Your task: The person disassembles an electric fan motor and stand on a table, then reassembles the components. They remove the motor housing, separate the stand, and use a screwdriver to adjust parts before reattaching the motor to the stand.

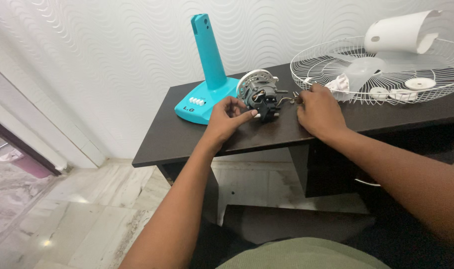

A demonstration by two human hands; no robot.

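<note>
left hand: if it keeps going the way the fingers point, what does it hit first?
The left hand points right and slightly up the desk, fingertips already at the fan motor. That motor is the first thing in line, probably its dark lower housing. The turquoise fan base sits off to the side, out of that path.

A room in a home, used as an improvised repair corner. White wallpaper [112, 45] embossed with wavy lines is seen behind a dark wooden table [187, 137], and a marble-patterned tiled floor [62, 214] lies below. A doorway edge [17, 139] is visible at left. Dismantled household fan parts are laid out on the table: a turquoise stand base [207, 84], a motor unit [259, 94] and a white wire guard [386, 69].
</note>
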